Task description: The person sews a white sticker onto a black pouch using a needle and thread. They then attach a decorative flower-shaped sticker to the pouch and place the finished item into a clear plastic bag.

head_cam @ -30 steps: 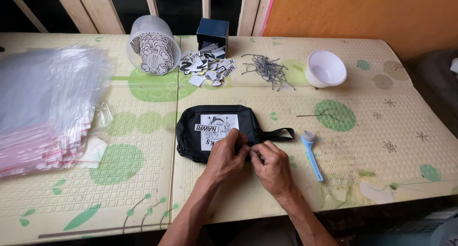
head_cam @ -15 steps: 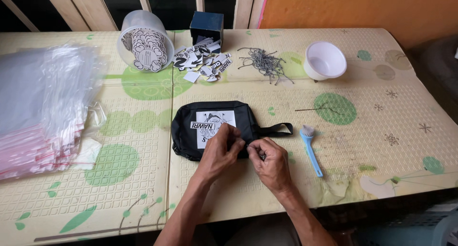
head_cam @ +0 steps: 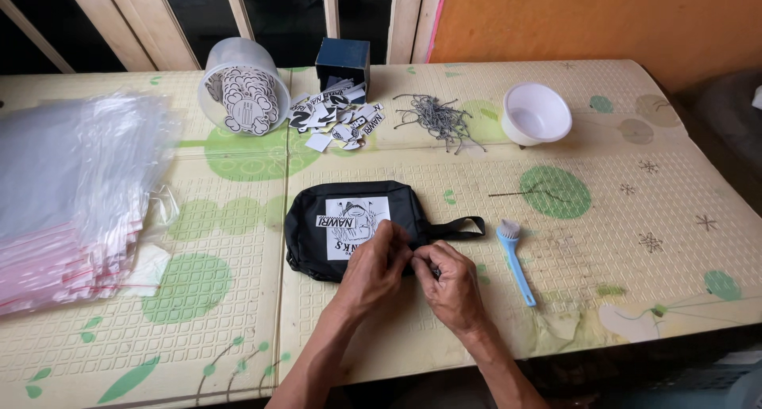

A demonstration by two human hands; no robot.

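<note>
A black zip pouch point(head_cam: 313, 218) with a white printed patch and a side strap point(head_cam: 456, 227) lies on the patterned mat. My left hand point(head_cam: 375, 270) rests on the pouch's near right corner, fingers curled and pinched at its edge. My right hand point(head_cam: 451, 282) meets it from the right, fingertips pinching the same spot. What the fingers pinch is too small to make out; it sits at the pouch's edge.
A light blue brush point(head_cam: 517, 260) lies right of my hands. Behind are a white bowl point(head_cam: 536, 114), a heap of metal hooks point(head_cam: 437, 118), printed cut-outs point(head_cam: 337, 122), a dark blue box point(head_cam: 342, 60) and a tipped clear tub point(head_cam: 240, 96). Stacked plastic bags point(head_cam: 67, 195) fill the left.
Both hands stay pinched at the pouch's near right corner with only small finger movements. The view has shifted slightly.
</note>
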